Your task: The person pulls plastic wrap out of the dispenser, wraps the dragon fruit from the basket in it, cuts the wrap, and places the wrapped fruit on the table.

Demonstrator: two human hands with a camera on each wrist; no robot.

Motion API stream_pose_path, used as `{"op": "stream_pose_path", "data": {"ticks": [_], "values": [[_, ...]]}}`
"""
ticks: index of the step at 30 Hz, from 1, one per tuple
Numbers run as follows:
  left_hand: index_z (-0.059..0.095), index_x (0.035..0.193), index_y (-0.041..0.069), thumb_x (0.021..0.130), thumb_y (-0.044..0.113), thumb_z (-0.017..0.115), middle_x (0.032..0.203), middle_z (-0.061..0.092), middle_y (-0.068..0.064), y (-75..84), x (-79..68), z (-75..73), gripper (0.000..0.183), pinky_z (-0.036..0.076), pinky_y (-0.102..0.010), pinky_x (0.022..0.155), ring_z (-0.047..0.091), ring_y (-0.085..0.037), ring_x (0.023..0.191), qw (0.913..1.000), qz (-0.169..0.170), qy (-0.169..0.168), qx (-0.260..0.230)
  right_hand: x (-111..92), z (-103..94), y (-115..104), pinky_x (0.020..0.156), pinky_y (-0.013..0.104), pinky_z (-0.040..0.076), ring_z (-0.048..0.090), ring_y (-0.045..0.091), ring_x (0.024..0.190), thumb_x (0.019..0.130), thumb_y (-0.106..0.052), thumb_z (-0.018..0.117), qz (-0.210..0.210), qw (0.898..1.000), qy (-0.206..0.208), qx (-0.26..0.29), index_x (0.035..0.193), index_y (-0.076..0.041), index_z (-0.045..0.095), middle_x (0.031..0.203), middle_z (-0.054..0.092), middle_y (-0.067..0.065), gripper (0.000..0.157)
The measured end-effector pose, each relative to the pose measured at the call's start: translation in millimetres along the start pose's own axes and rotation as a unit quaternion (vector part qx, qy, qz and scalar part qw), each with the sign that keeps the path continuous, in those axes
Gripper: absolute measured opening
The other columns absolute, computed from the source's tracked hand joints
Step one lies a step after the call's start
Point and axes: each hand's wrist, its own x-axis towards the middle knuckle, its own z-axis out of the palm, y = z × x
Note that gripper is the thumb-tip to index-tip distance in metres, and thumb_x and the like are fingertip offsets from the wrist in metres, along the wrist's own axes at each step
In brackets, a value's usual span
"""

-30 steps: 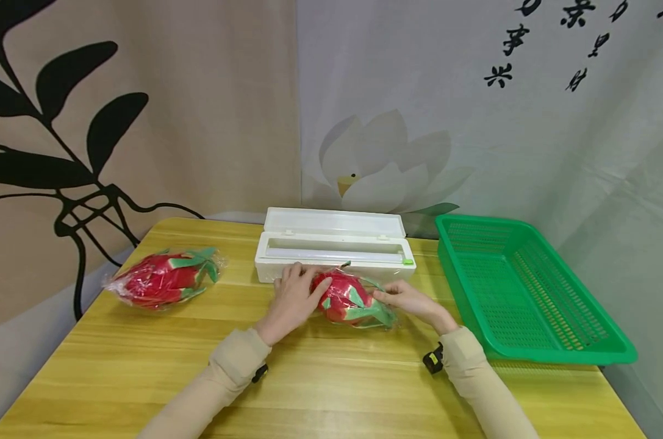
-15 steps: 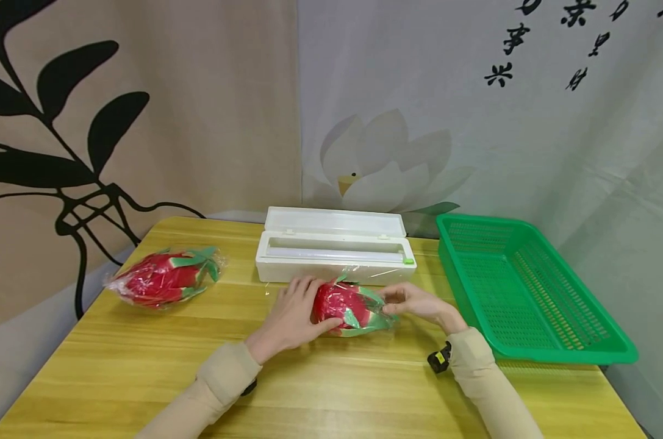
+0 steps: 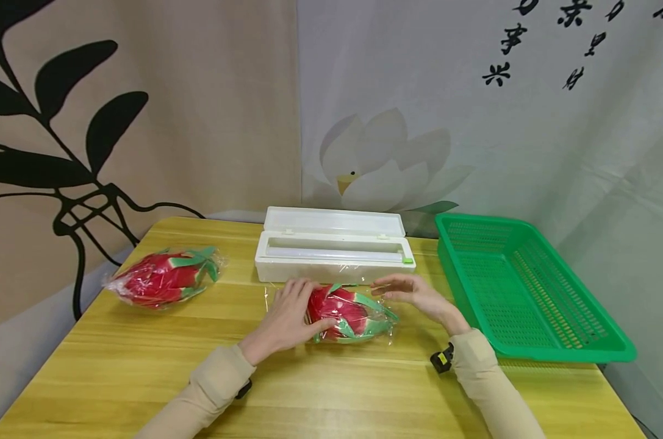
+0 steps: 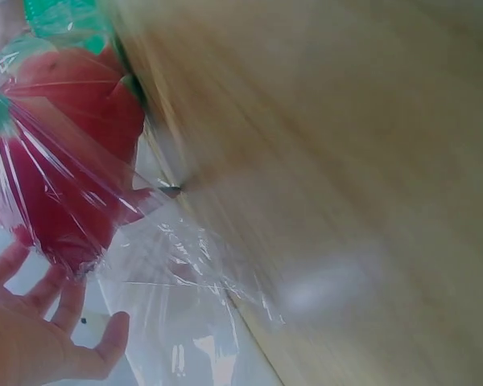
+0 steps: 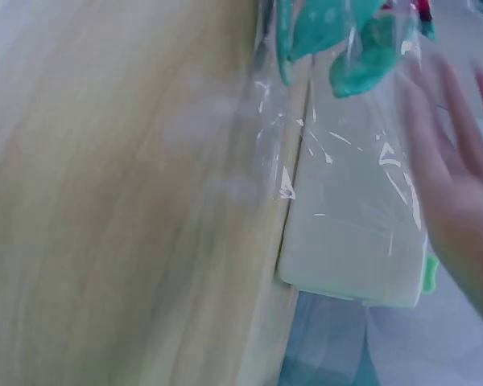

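Note:
A red and green dragon fruit (image 3: 347, 312) lies on the table in front of the white box, loosely covered by clear plastic film (image 4: 213, 289). My left hand (image 3: 287, 317) holds its left end, with the thumb across the front and fingers at the back. In the left wrist view, the fingertips (image 4: 64, 277) come right up to the film-covered end. My right hand (image 3: 413, 292) is raised near the fruit's right end, fingers extended. The right wrist view shows this hand blurred, beside the green leaf tips (image 5: 366, 48) and the glossy film.
The white film box (image 3: 336, 265) stands lid up at the back, a film roll (image 3: 331, 253) inside and a green slider (image 3: 407, 261) at its right. Another film-wrapped dragon fruit (image 3: 163, 277) lies at left. A green plastic basket (image 3: 562, 355) is at the wooden table's (image 3: 320, 396) right.
The dragon fruit has shifted slightly toward me and tilted, with my left hand staying on it. My right hand has come off its right end and lifted, fingers straightening.

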Motion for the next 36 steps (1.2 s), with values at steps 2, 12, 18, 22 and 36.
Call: {"op": "stream_pose_path", "data": {"ticks": [2, 12, 18, 22, 36], "values": [[0.048, 0.13, 0.009, 0.08, 0.062, 0.063, 0.13, 0.05, -0.009, 0.4, 0.2, -0.4, 0.074, 0.042, -0.051, 0.099, 0.042, -0.029, 0.121, 1.0, 0.003, 0.003, 0.0, 2.6, 2.0, -3.4, 0.092, 0.031, 0.054, 0.066, 0.018, 0.106, 0.093, -0.008, 0.058, -0.023, 0.993, 0.117, -0.014, 0.121, 0.004, 0.059, 0.123, 0.06, 0.026, 0.03], [0.048, 0.129, 0.006, 0.084, 0.058, 0.06, 0.129, 0.049, -0.012, 3.3, 3.3, -3.0, 0.07, 0.042, -0.052, 0.1, 0.043, -0.031, 0.121, 0.9998, 0.013, 0.015, -0.003, 19.8, -6.9, -2.2, 0.109, 0.054, 0.035, 0.04, 0.04, 0.132, 0.087, -0.016, 0.069, 0.069, 0.92, 0.328, -0.206, 0.139, 0.002, 0.042, 0.14, 0.044, 0.025, 0.061], [0.05, 0.129, 0.005, 0.094, 0.052, 0.049, 0.135, 0.05, -0.015, 6.3, 9.0, -8.6, 0.059, 0.04, -0.054, 0.105, 0.045, -0.033, 0.126, 0.9991, 0.04, 0.008, -0.014, 25.9, -13.1, 10.9, 0.109, 0.053, 0.036, 0.041, 0.042, 0.131, 0.086, -0.019, 0.071, 0.098, 0.919, 0.299, -0.237, 0.142, 0.005, 0.036, 0.143, 0.042, 0.027, 0.07], [0.053, 0.126, 0.005, 0.098, 0.042, 0.047, 0.131, 0.055, -0.013, 9.0, 17.3, -16.6, 0.047, 0.041, -0.05, 0.106, 0.05, -0.032, 0.125, 0.9973, 0.058, 0.003, -0.046, 26.6, -16.3, 15.1, 0.111, 0.052, 0.035, 0.04, 0.042, 0.133, 0.085, -0.018, 0.071, 0.091, 0.918, 0.3, -0.244, 0.14, 0.006, 0.039, 0.143, 0.042, 0.028, 0.068], [0.06, 0.117, 0.006, 0.099, 0.026, 0.051, 0.117, 0.066, -0.008, 35.9, 97.6, -39.8, 0.028, 0.05, -0.037, 0.099, 0.062, -0.022, 0.113, 0.986, 0.141, -0.076, -0.048, 26.1, -20.3, 14.8, 0.103, 0.048, 0.044, 0.038, 0.04, 0.135, 0.085, -0.019, 0.071, 0.103, 0.919, 0.287, -0.251, 0.14, 0.008, 0.038, 0.147, 0.038, 0.026, 0.069]]}}
